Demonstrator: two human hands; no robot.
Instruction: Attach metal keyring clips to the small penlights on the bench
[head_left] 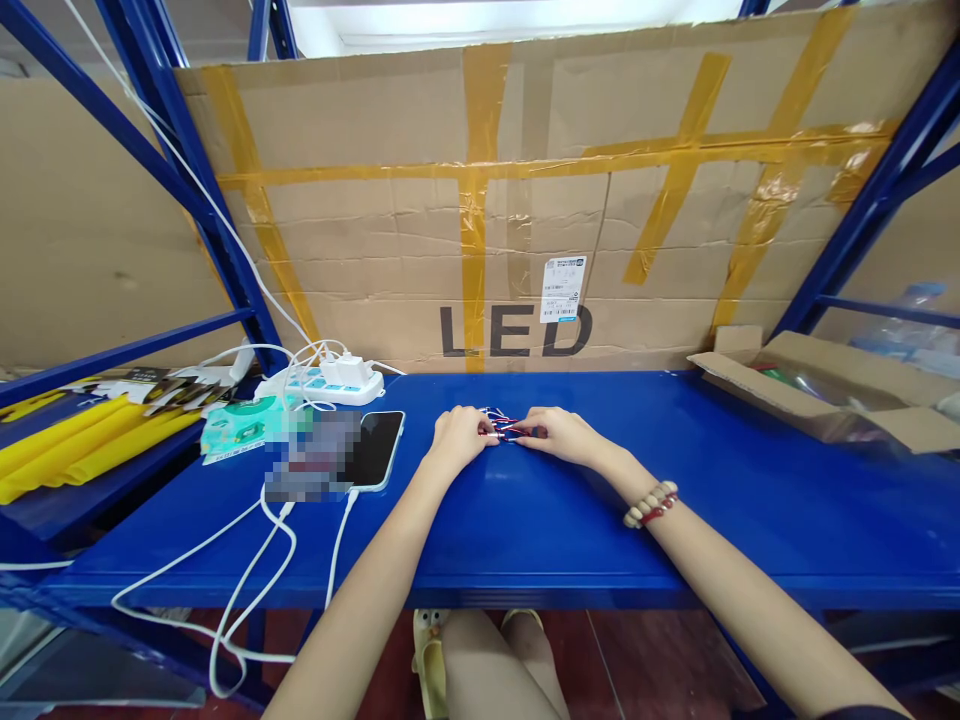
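Between my two hands, on the blue shelf top [525, 530], lies a small bundle of thin red, white and dark blue strands [501, 425]; its exact kind is too small to make out. My left hand [457, 438] is closed, thumb and fingers pinching the bundle's left end. From the other side my right hand [559, 438] pinches its right end, fingers bent and closed. Parts of the strands are hidden behind the fingertips. A beaded bracelet [651, 505] circles my right wrist.
Left of my hands lie a phone [381, 450], a teal tissue pack [240, 425], a power strip [360, 388] and white cables [270, 560]. Yellow packets [82, 440] lie farther left. An open cardboard box [817, 400] sits at right. A cardboard sheet [375, 250] stands behind.
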